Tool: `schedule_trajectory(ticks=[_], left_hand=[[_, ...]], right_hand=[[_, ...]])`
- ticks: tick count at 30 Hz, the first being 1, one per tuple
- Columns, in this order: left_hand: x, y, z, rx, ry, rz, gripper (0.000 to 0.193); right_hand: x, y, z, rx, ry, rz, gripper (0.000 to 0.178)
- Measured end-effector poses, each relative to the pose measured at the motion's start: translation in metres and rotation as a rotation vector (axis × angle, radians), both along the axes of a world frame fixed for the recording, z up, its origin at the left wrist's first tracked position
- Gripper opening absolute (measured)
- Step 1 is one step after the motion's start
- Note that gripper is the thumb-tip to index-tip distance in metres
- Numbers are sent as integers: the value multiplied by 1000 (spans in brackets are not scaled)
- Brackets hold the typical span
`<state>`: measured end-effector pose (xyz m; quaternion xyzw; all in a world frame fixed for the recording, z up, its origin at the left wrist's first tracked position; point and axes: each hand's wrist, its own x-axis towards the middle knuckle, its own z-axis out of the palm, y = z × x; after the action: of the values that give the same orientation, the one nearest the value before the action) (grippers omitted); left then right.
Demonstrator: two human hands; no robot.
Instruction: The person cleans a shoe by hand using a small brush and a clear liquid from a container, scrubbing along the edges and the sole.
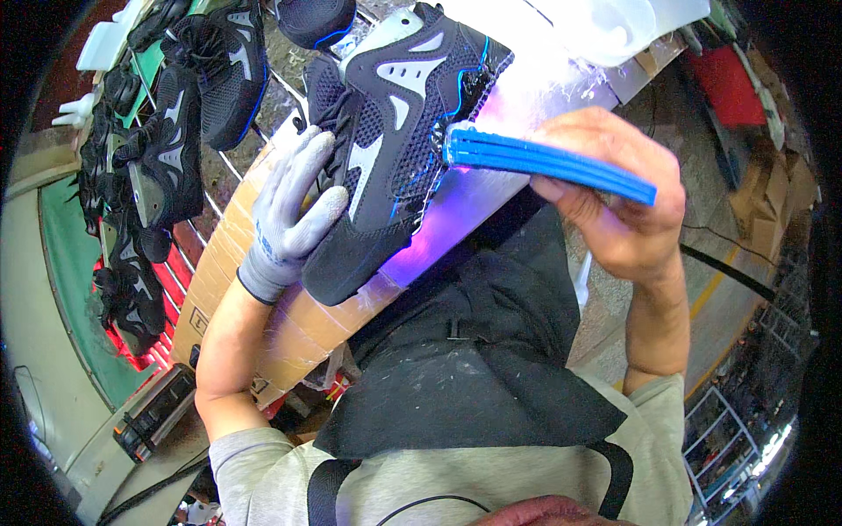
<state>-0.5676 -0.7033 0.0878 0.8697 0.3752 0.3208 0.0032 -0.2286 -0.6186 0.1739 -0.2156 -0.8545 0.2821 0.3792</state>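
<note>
A black mesh shoe upper [395, 123] with grey side panels lies tilted on the work surface, no sole on it. Its stitched lower edge faces right and looks dark and glossy in places. My left hand [294, 206], in a pale grey glove, holds the upper from the left, near the laces and toe, fingers partly spread. Bare and closed, my right hand [618, 188] grips a blue brush [544, 160] with a ridged, flat handle. The brush's tip meets the stitched edge about midway along; its bristles are mostly hidden.
Several similar black shoes [171, 145] stand on a wire rack at the left. Cardboard [254, 324] covers part of the bench under purple light. A white translucent container [605, 31] sits at the far right. Brown boxes [772, 197] are on the floor.
</note>
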Motion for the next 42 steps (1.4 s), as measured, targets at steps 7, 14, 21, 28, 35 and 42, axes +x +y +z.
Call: schedule_trajectory(ticks=[7, 14, 21, 28, 35, 42], left_hand=[[1, 0, 0, -2, 3, -7, 44], [0, -2, -7, 81, 30, 36, 42], [-2, -2, -9, 104, 20, 22, 46], [-2, -6, -5, 72, -4, 15, 47], [-9, -8, -5, 55, -3, 2, 46], [-9, -8, -5, 63, 1, 17, 47]], right_hand=[[1, -23, -17, -94, 90, -37, 18], [-13, -90, -45, -810, 637, -298, 13], [-24, -106, -30, -654, 361, -373, 14], [-23, -78, -7, -166, 107, -224, 16], [-31, -66, 9, -32, 8, -87, 19], [-32, -64, 14, -194, -1, -18, 15]])
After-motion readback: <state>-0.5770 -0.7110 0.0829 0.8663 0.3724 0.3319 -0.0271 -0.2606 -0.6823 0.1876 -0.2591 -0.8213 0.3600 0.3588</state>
